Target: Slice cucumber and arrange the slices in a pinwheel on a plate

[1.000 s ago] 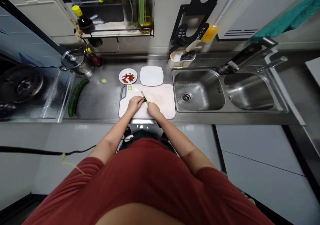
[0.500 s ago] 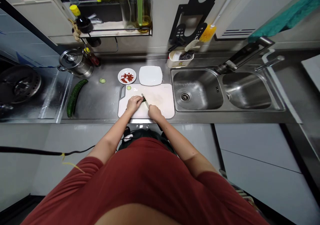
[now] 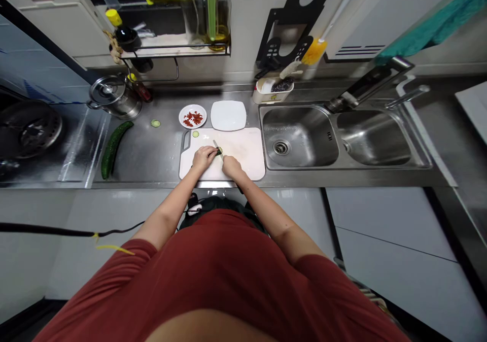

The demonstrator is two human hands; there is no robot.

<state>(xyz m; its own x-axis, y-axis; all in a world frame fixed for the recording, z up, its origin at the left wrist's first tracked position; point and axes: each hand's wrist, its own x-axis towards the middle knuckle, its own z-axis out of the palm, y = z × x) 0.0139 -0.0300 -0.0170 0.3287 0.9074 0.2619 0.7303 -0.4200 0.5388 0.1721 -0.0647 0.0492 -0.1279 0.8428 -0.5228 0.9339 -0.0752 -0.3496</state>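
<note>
My left hand (image 3: 204,158) is closed over a dark green piece of cucumber (image 3: 219,151) on the white cutting board (image 3: 247,149); most of the piece is hidden under the fingers. In my right hand (image 3: 232,167) is a knife (image 3: 218,148), gripped by its handle, its blade angled up and left against the cucumber by my left fingertips. A pale green cucumber slice (image 3: 195,134) lies at the board's upper left corner. Farther left, a long whole cucumber (image 3: 114,146) rests on the steel counter, and another slice (image 3: 155,123) lies near it.
Behind the board stand a plate of chopped red pieces (image 3: 193,116) and a white square plate (image 3: 229,114). A double sink (image 3: 300,134) adjoins on the right. At the left are a lidded pot (image 3: 114,97) and a stove (image 3: 30,126). A bottle rack (image 3: 175,51) hangs above.
My right hand and the knife have shifted slightly left, toward my left hand. A paler face of the cucumber shows beside the blade. My left hand stays nearly in place.
</note>
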